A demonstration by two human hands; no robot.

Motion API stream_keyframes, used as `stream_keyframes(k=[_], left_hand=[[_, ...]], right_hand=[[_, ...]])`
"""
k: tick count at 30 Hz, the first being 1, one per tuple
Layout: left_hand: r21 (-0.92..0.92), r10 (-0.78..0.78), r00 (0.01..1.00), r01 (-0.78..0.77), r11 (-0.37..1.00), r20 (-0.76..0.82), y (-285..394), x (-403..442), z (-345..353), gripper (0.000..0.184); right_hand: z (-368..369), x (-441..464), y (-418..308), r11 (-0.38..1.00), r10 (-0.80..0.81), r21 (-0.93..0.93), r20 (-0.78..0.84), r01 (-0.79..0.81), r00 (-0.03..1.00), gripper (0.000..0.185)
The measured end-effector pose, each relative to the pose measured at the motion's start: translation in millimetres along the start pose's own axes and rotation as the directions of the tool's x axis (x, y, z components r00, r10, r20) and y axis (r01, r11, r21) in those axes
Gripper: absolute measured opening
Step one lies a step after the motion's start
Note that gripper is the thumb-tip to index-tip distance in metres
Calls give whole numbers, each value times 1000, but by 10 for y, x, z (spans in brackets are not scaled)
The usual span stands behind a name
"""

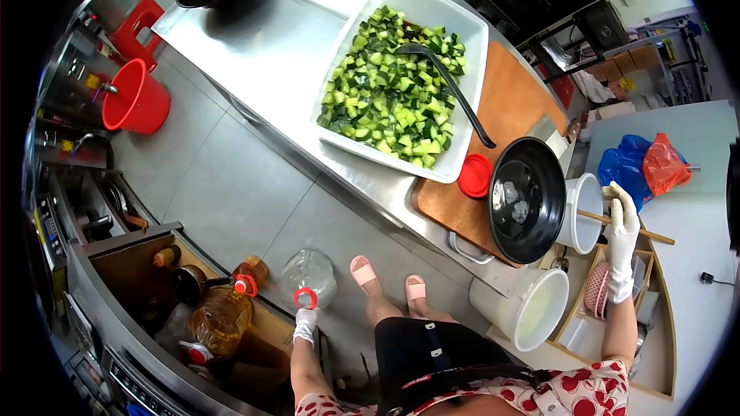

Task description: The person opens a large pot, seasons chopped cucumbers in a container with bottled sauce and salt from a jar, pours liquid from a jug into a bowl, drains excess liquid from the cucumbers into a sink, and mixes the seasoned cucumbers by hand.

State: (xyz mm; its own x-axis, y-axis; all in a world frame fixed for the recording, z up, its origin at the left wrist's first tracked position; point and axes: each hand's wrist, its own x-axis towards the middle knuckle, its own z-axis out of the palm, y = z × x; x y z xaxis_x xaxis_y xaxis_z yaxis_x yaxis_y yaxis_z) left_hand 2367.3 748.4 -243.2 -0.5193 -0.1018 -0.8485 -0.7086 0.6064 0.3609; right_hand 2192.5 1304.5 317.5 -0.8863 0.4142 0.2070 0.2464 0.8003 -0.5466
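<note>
My left hand (pixel 306 324), in a white glove, is closed at the red ring-shaped handle of a clear plastic jug (pixel 310 271), low over the floor. The jug looks see-through, with no coloured liquid visible. My right hand (pixel 623 227), also gloved, is raised at the right with its fingers stretched out. A wooden stick (pixel 654 236) passes by that palm and reaches over a white bucket (pixel 589 219); contact with it I cannot make out. Left of the bucket, a black bowl (pixel 527 208) holds a few pale, clear lumps on the counter's edge.
A white tub (pixel 330 129) of chopped cucumber with a black ladle (pixel 455 92) stands on the steel counter (pixel 254 54). Beside it are a cutting board (pixel 509 100) and a red lid (pixel 475 175). Oil bottles (pixel 223 323) stand at lower left, a white bin (pixel 532 312) at lower right.
</note>
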Motion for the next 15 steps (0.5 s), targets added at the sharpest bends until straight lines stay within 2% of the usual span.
stream_keyframes(k=[1, 2, 3, 4, 5, 6, 7, 8, 9, 10, 12, 14, 15], left_hand=[[82, -3, 999, 0, 997, 40, 261, -176, -131, 32], [136, -25, 999, 30, 990, -40, 466, -295, -188, 31], [188, -40, 992, 63, 980, -122, 614, -353, -245, 29], [73, -4, 985, 17, 997, -170, 701, -360, -346, 29], [-41, 30, 974, -40, 998, -223, 806, -366, -454, 29], [-174, -25, 973, -16, 985, -230, 995, -389, -619, 27], [-230, 92, 930, -183, 956, -356, 1237, -504, -807, 27], [-374, 93, 944, -214, 902, -315, 1470, -582, -1028, 29], [-410, 169, 919, -316, 856, -356, 1460, -428, -1126, 32], [-476, 209, 898, -388, 789, -387, 1745, -599, -1324, 33], [-476, 309, 846, -507, 719, -434, 2100, -818, -1673, 33], [-530, 362, 824, -560, 637, -435, 2373, -1069, -1922, 32], [-556, 377, 829, -558, 616, -413, 2513, -1260, -2040, 33]], right_hand=[[138, -77, -371, 990, 65, 123, 29, -68, 997, 24], [315, -161, -674, 957, 90, 266, 119, -119, 989, 29], [461, -287, -1000, 786, 137, 535, 339, -311, 931, 37], [604, -405, -1241, 622, 135, 598, 554, -506, 821, 45], [779, -485, -1513, 437, 148, 564, 724, -701, 674, 46], [1019, -566, -1483, 240, 30, 517, 842, -822, 539, 44], [1336, -633, -1535, 64, -64, 448, 893, -892, 445, 43], [1710, -659, -1579, -151, -127, 390, 904, -908, 409, 44], [2005, -613, -1696, -332, -28, 343, 927, -879, 373, 41], [2242, -601, -1669, -376, -174, 395, 858, -838, 483, 36], [2712, -434, -1647, -378, -26, 522, 820, -765, 572, 49], [2822, -257, -1761, -502, 101, 540, 812, -675, 575, 33], [2758, -187, -1897, -533, 216, 527, 842, -662, 495, 27]])
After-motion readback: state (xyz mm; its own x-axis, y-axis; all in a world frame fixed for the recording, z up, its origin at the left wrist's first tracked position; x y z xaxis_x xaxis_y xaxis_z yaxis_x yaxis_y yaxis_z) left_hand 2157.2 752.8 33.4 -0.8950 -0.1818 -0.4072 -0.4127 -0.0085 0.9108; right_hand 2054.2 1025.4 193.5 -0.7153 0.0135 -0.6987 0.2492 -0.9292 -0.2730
